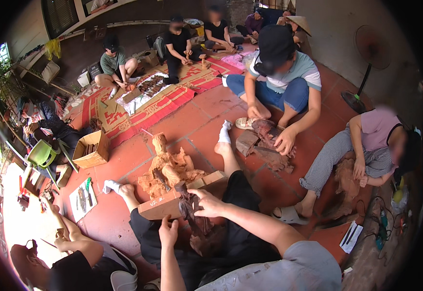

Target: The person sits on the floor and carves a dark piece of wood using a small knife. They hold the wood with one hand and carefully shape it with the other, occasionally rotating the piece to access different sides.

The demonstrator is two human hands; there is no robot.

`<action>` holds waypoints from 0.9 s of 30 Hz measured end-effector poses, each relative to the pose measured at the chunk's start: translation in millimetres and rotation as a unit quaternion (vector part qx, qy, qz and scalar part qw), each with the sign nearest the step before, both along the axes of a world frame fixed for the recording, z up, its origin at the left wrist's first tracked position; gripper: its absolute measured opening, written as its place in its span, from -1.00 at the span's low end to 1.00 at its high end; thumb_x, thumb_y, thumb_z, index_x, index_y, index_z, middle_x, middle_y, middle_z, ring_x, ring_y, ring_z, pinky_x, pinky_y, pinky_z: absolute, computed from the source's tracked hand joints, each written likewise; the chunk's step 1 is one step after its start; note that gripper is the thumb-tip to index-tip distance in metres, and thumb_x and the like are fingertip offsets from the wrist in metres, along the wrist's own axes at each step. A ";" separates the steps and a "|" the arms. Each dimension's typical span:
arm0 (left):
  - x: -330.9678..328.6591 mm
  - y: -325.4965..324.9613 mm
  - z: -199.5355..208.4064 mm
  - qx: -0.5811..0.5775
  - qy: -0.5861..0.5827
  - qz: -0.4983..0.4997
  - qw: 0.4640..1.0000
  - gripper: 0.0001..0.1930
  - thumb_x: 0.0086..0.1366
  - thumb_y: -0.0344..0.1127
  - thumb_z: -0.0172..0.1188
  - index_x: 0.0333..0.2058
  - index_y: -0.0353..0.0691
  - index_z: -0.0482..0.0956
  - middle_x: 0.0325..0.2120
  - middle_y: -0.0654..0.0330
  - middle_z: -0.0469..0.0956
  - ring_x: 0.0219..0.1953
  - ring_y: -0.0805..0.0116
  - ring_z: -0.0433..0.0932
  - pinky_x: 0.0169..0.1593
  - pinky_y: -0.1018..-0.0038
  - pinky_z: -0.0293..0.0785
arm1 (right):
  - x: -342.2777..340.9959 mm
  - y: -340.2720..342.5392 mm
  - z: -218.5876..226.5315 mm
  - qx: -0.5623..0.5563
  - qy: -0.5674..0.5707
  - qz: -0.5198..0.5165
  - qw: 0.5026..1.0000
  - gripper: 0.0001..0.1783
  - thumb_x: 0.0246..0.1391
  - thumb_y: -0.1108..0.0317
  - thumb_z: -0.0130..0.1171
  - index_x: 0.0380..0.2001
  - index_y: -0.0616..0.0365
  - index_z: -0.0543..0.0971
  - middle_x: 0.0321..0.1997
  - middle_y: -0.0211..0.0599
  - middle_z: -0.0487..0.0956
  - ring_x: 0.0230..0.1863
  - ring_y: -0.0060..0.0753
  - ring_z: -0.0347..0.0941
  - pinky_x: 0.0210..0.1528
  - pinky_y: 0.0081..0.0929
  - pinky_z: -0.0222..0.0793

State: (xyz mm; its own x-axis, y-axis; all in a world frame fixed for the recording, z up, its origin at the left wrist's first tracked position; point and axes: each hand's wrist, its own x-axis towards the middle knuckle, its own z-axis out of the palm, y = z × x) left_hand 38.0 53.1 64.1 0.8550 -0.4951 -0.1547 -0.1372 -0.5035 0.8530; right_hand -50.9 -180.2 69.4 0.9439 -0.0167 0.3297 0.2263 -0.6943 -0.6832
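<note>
A dark brown carved wooden figure [197, 220] stands tilted between my legs, its narrow top leaning against a wooden block [160, 207]. My right hand [208, 202] reaches in from the right and grips the figure's upper part, fingers curled at its side. Just left of the figure is my left hand [168, 231], with thumb and fingers apart and nothing visible in them. Beyond the block sits a larger, pale orange wood carving [170, 167] with a rough, branching shape.
Across from me a person in a cap handles dark red-brown carvings [264, 140]. Tools lie on a white sheet [83, 200] at left, near a cardboard box [91, 149] of sticks. Another person sits close at lower left. A standing fan [361, 87] is at right.
</note>
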 end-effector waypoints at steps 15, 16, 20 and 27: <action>-78.5 -10.7 -69.3 0.108 -0.022 -0.079 0.991 0.14 -0.05 0.09 0.43 0.34 -0.18 -0.14 -0.03 -0.26 0.46 0.01 -0.19 0.48 0.08 0.11 0.41 | 8.9 -11.4 13.1 0.037 0.067 0.030 0.997 -0.68 -0.15 0.22 0.38 -0.34 0.20 0.65 0.25 -0.05 0.30 0.28 0.01 0.17 0.31 -0.19 0.11; -80.0 -11.3 -73.3 0.097 -0.023 -0.084 0.991 0.13 -0.05 0.10 0.43 0.34 -0.18 -0.13 -0.03 -0.26 0.46 0.01 -0.19 0.48 0.08 0.11 0.41 | 12.1 -18.2 8.3 0.048 0.075 0.017 0.996 -0.69 -0.13 0.23 0.37 -0.33 0.20 0.65 0.21 -0.06 0.35 0.25 -0.03 0.22 0.28 -0.22 0.15; -79.0 -12.8 -68.0 0.122 -0.039 -0.088 0.988 0.13 -0.05 0.15 0.41 0.33 -0.18 -0.12 -0.02 -0.24 0.47 0.01 -0.18 0.48 0.07 0.10 0.41 | 13.8 -17.0 7.0 0.061 0.055 0.001 0.997 -0.69 -0.09 0.23 0.36 -0.30 0.21 0.64 0.21 -0.04 0.37 0.24 -0.05 0.27 0.27 -0.25 0.19; -78.6 -15.4 -59.9 0.129 -0.008 -0.083 0.988 0.14 -0.04 0.15 0.40 0.34 -0.19 -0.13 0.04 -0.20 0.44 0.06 -0.17 0.45 0.10 0.10 0.38 | 6.1 -8.5 8.2 -0.005 0.038 0.005 0.999 -0.65 -0.17 0.17 0.37 -0.39 0.23 0.64 0.25 -0.05 0.28 0.17 -0.05 0.30 0.23 -0.21 0.22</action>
State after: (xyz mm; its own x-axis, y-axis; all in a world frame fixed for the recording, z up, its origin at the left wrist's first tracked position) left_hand -40.6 37.8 4.2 0.7681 -0.5752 -0.2815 -0.2489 -0.6732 0.6963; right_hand -44.8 -188.7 77.6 0.9664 -0.0041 0.2572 0.1813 -0.6984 -0.6924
